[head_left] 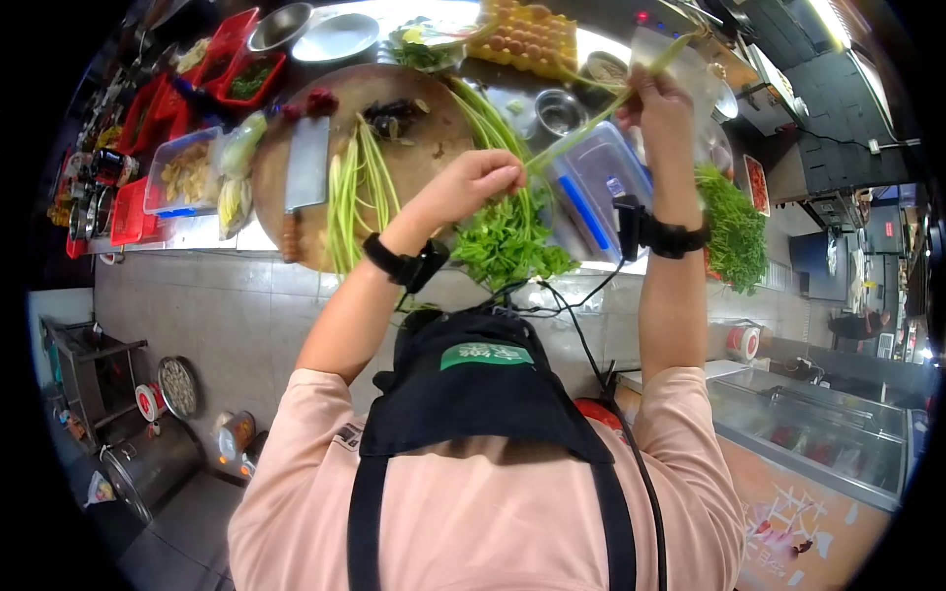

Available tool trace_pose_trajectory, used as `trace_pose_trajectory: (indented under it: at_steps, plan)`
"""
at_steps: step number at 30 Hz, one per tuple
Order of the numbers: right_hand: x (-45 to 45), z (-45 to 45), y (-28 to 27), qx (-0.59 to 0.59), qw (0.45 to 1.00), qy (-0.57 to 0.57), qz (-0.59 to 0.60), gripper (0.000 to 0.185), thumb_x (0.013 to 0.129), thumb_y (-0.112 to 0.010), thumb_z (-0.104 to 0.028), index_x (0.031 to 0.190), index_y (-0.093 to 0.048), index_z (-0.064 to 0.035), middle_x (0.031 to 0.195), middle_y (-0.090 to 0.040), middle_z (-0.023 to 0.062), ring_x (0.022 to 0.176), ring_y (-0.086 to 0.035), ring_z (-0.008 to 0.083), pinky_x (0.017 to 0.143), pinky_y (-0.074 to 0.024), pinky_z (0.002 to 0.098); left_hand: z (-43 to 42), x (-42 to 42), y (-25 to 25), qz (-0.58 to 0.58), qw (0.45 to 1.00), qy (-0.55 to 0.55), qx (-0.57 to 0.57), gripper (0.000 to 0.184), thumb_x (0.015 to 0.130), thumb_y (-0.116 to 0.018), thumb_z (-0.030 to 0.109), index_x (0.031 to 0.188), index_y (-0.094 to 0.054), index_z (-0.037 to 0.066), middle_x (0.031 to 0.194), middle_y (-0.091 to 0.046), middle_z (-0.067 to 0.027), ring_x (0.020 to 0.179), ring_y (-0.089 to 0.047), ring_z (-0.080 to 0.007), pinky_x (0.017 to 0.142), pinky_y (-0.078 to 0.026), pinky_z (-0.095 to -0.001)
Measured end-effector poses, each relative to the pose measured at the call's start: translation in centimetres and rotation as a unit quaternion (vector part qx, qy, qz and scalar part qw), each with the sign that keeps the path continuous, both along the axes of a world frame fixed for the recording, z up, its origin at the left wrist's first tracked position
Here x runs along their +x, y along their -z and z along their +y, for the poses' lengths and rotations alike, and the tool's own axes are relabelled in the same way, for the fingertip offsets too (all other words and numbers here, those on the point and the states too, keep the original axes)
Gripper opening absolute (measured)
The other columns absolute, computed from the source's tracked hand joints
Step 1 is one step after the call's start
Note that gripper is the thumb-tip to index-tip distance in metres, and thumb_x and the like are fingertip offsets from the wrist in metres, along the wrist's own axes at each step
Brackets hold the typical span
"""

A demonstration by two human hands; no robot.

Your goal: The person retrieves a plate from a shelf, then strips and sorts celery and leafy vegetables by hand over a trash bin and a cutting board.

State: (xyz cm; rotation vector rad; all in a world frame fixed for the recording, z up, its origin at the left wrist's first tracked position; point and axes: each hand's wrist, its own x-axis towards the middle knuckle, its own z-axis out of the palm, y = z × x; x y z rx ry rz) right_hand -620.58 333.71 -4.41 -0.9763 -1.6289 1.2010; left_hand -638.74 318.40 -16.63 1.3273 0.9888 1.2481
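Note:
A long, thin celery stalk stretches between my two hands. My left hand is closed in a pinch at its lower end, over the right edge of the round chopping board. Higher up and to the right, my right hand grips the same stalk, whose tip sticks out beyond the fingers. Below my left hand lie celery leaves, with more stalks running up behind it. Trimmed celery stalks rest on the board beside a cleaver.
A lidded plastic box sits between my forearms. An egg tray and a metal bowl stand behind. More leafy greens lie to the right. At left are a clear tub and red baskets.

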Motion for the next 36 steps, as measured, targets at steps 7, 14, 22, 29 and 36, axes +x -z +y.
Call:
trace_pose_trajectory:
  at_steps: [7,14,22,29,36]
  plan:
    - [-0.3,-1.0,-0.4,0.030,0.998,0.052,-0.009,0.025,0.095,-0.057,-0.020,0.086,-0.062,0.0027,0.059,-0.060,0.0085,0.042,-0.054,0.0128,0.040,-0.0435,0.0241,-0.4,0.9,-0.8,-0.070,0.992,-0.091,-0.055,0.020,0.095,-0.045,0.012,0.079,-0.054,0.004,0.071,-0.050,0.0000,0.064,-0.044,-0.0083,0.060,-0.038,-0.0225]
    - [3.1,1.9,-2.3,0.054,0.994,0.088,0.047,0.025,0.095,-0.057,-0.022,0.085,-0.060,0.0007,0.057,-0.059,0.0083,0.042,-0.054,0.0139,0.040,-0.0441,0.0237,-2.5,-3.4,2.7,-0.220,0.955,-0.182,-0.078,0.013,0.095,-0.045,0.014,0.088,-0.054,0.006,0.069,-0.053,-0.0013,0.061,-0.051,-0.0109,0.057,-0.043,-0.0238]
    - [1.9,2.0,-1.6,-0.122,0.983,0.007,0.134,0.022,0.097,-0.054,-0.021,0.090,-0.057,0.0004,0.068,-0.057,0.0100,0.050,-0.056,0.0162,0.041,-0.0436,0.0248,-1.7,-2.5,1.3,-0.083,0.992,-0.093,-0.026,0.014,0.099,-0.042,0.010,0.102,-0.055,0.005,0.095,-0.059,-0.0009,0.067,-0.045,-0.0043,0.061,-0.039,-0.0198]
    - [2.1,2.5,-0.2,-0.128,0.976,0.036,0.170,0.022,0.098,-0.051,-0.022,0.091,-0.055,-0.0015,0.068,-0.057,0.0088,0.050,-0.055,0.0169,0.042,-0.0441,0.0266,-3.1,0.2,2.3,-0.062,0.997,-0.007,-0.039,0.014,0.099,-0.046,0.015,0.103,-0.054,0.005,0.095,-0.063,-0.0023,0.087,-0.052,-0.0086,0.081,-0.041,-0.0247]
    - [1.5,1.6,1.0,-0.116,0.983,0.097,0.105,0.017,0.096,-0.055,-0.018,0.090,-0.062,-0.0044,0.071,-0.060,0.0052,0.051,-0.053,0.0097,0.041,-0.0399,0.0225,-1.9,-1.2,2.0,-0.193,0.957,-0.213,-0.043,0.017,0.101,-0.041,0.016,0.093,-0.052,0.005,0.080,-0.060,-0.0033,0.059,-0.048,-0.0072,0.054,-0.039,-0.0210]
